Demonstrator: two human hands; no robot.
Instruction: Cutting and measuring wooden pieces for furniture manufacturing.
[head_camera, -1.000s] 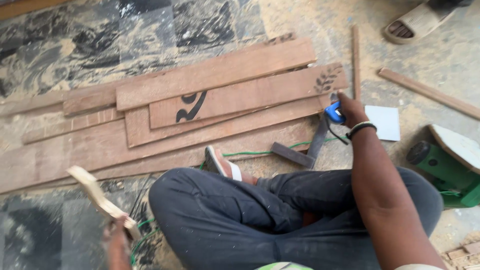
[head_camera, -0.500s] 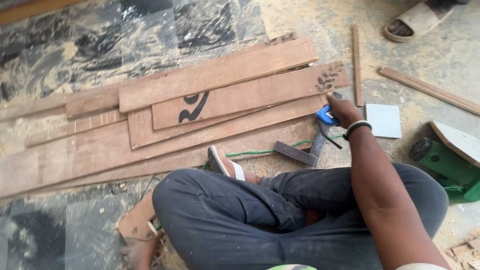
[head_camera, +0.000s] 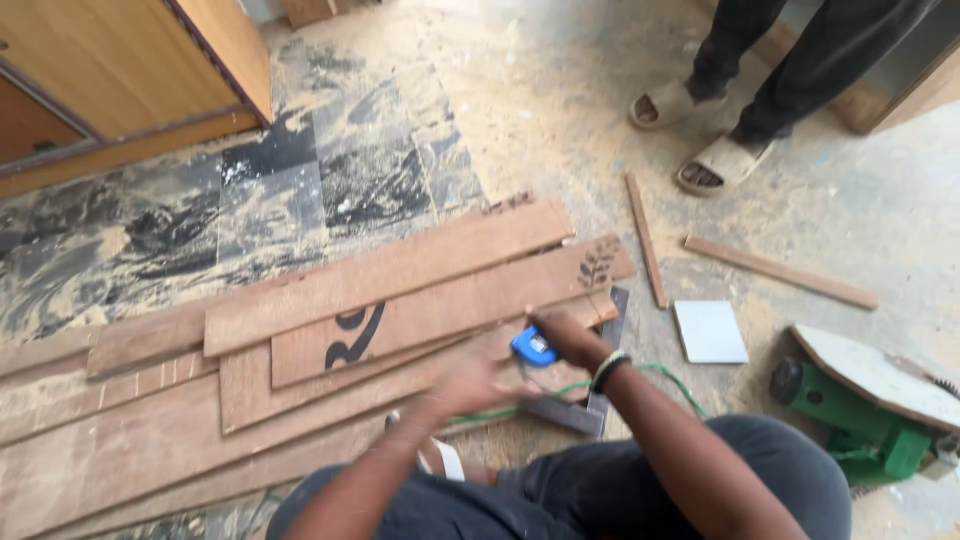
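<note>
Change: half a second ago the left hand was low at the left by the knee, holding a pale curved wood offcut; now the left hand is up over the planks, close to the right hand, and the offcut is out of view. The view has also tilted up — a second person's sandalled feet and a wooden cabinet now show.

Right hand: the right hand, a beaded band at its wrist, rests on the plank edge with its fingers curled against the small blue tape measure, which sits just left of the knuckles, touching them; whether they pinch it I cannot tell.

Left hand: blurred by motion; fingers look loosely spread, nothing visibly held — just left of the tape measure.

Tape measure place: on the lower brown planks, near the dark metal square and the thin green cord.

Counts: one tape measure; one square; about seven long brown wooden planks overlapped on the floor, two with black painted motifs; two thin loose wood strips; one white square tile; one green power tool.
</note>
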